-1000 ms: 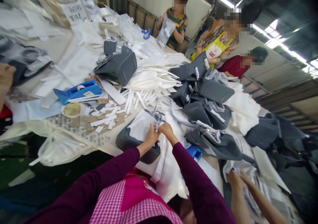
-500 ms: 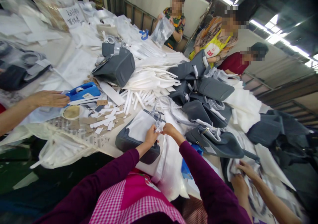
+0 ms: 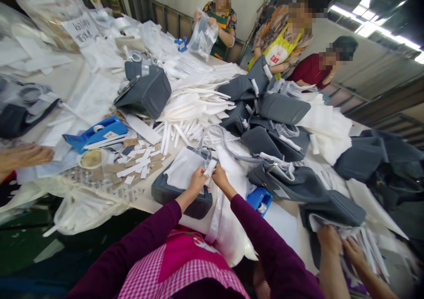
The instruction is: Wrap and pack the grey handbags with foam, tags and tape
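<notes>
A blue tape dispenser (image 3: pixel 260 199) sits on the worktop (image 3: pixel 68 76) beside the person's right sleeve. Left of it, near the worktop's edge, lies a dark grey handbag (image 3: pixel 181 202), a white sheet (image 3: pixel 182 168) draped over its upper face. Its handles (image 3: pixel 212 130), wrapped in clear film, arch away past the dispenser's far left side.

Both hands meet over the handbag, left of the dispenser and slightly farther off. The left hand (image 3: pixel 198 179) pinches a small white strip (image 3: pixel 210 168) between thumb and fingertips; the right hand (image 3: pixel 220 177) is curled just beside it, fingertips close together, but whether they grip the strip I cannot tell.

The strip looks thin, light and easily creased, probably best held by its edges with a light pinch. The handbag seems soft-sided yet firm enough to keep its shape; steadying it by the side panels should mark it less than pressing on the middle. The film on the handles may be slippery, so a hold close to their base looks surer.

More grey handbags (image 3: pixel 285 108) are heaped beyond the dispenser, and a co-worker's hands (image 3: pixel 329 239) work at another bag (image 3: pixel 334 208) to its right.
</notes>
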`<state>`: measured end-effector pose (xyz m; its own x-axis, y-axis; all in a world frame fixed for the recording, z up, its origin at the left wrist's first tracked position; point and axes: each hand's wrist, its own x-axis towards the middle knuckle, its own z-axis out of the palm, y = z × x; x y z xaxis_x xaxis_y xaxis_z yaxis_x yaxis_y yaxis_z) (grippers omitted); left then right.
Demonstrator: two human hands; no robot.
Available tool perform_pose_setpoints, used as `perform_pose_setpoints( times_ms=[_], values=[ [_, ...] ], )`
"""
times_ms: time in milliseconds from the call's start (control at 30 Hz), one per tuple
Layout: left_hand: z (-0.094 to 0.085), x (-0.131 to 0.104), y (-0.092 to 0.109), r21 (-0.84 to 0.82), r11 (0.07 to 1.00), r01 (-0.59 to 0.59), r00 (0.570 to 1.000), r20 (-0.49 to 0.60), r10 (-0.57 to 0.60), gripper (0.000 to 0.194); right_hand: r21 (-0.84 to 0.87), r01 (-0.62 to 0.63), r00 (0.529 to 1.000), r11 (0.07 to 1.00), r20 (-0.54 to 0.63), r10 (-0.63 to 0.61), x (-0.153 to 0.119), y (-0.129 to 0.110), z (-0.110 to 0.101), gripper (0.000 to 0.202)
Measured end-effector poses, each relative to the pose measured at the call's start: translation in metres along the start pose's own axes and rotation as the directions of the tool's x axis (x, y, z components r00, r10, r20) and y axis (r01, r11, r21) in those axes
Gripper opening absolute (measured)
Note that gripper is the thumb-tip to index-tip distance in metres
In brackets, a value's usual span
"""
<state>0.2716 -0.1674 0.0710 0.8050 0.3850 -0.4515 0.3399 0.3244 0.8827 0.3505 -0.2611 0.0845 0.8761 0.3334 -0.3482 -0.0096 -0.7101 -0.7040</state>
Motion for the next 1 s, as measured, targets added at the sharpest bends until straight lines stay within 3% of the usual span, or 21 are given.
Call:
perform_pose_setpoints(
  times_ms=[200,333,500,600,667,733,833,900,1000],
  values=[
    [0.0,-0.004,0.005,-0.045,0.999,0.015,1.0,0.017,-0.014,0.021,0.273,-0.075,0.987,0.959,-0.119,0.111,-0.023,0.009,0.015,0.037],
    [0.001,-0.007,0.007,-0.088,0.995,0.036,0.999,0.043,-0.032,0.026,0.479,-0.104,0.987,0.872,-0.056,0.149,-0.025,0.002,0.025,0.042],
    [-0.002,-0.007,0.006,-0.116,0.987,0.113,0.991,0.08,-0.104,0.032,0.615,-0.073,0.994,0.785,-0.018,0.107,-0.023,-0.003,0.043,0.057],
    [-0.004,-0.008,0.006,-0.109,0.977,0.184,0.978,0.118,-0.171,0.034,0.502,-0.021,0.998,0.864,-0.045,0.051,-0.019,0.004,0.047,0.056],
    [-0.007,-0.01,0.007,-0.094,0.97,0.226,0.965,0.154,-0.21,0.036,0.368,0.002,0.999,0.93,-0.04,0.014,-0.009,0.01,0.036,0.05],
    [-0.013,-0.013,0.011,-0.069,0.968,0.241,0.958,0.178,-0.226,0.04,0.246,0.018,0.998,0.969,-0.071,-0.001,0.01,0.012,0.014,0.044],
    [-0.03,-0.014,0.02,0.029,0.982,0.189,0.969,0.154,-0.191,0.046,-0.01,0.037,0.973,0.999,-0.226,-0.038,0.047,0.007,-0.031,0.04],
    [-0.044,-0.012,0.03,0.093,0.987,0.133,0.979,0.141,-0.145,0.046,-0.188,0.024,0.948,0.982,-0.307,-0.082,0.069,0.001,-0.057,0.042],
    [-0.07,-0.005,0.05,0.141,0.99,0.014,0.983,0.18,-0.04,0.042,-0.403,0.003,0.946,0.915,-0.295,-0.133,0.091,-0.012,-0.076,0.035]
  ],
)
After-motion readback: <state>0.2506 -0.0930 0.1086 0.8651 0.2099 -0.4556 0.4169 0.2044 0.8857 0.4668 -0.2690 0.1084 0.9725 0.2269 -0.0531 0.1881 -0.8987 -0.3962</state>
